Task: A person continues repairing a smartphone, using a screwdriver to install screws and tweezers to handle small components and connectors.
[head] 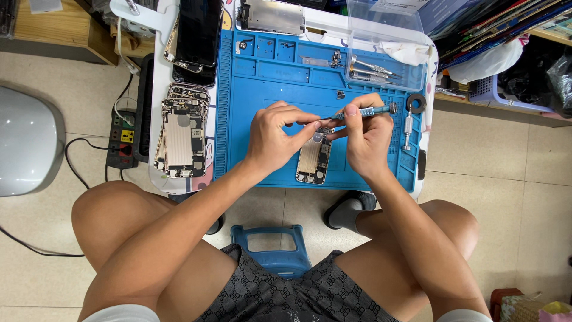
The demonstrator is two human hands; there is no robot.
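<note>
Stool: a blue plastic stool (271, 253) shows between the person's knees, nearest of all, on a pale tiled floor (524, 209).
Phone body: an opened phone chassis (314, 160) lies flat on the blue work mat (262, 137), close to the mat's near edge, its long side running away from the person.
Left hand: the left hand (271, 140) is curled over the mat just left of the chassis, fingertips pinched together near the screwdriver's tip; whether they hold anything small I cannot tell.
Right hand: the right hand (364, 136) is closed around a slim blue screwdriver (364, 111), held nearly level, tip pointing left over the far end of the chassis.
Room on the mat: the near left part of the mat is bare; to the right a second silver driver (407, 129) lies near the mat's right edge, with a black ring (416, 103) just beyond it.
Left edge: a stack of stripped phone frames (180, 138) sits on the white tabletop (156, 89) beside the mat, apart from the hands; beyond it, dark phone screens (196, 36).
Floor left: a power strip (121, 138) with cables lies beside the table, and a pale rounded object (27, 143) farther left.
Mat compartments: the far moulded pockets hold small metal parts (325, 61).
Clear box: a clear plastic tray (387, 48) at the far right corner holds several silver driver bits (370, 70) and a white cloth (405, 52).
Far edge: a silver phone back plate (271, 15) lies past the mat.
</note>
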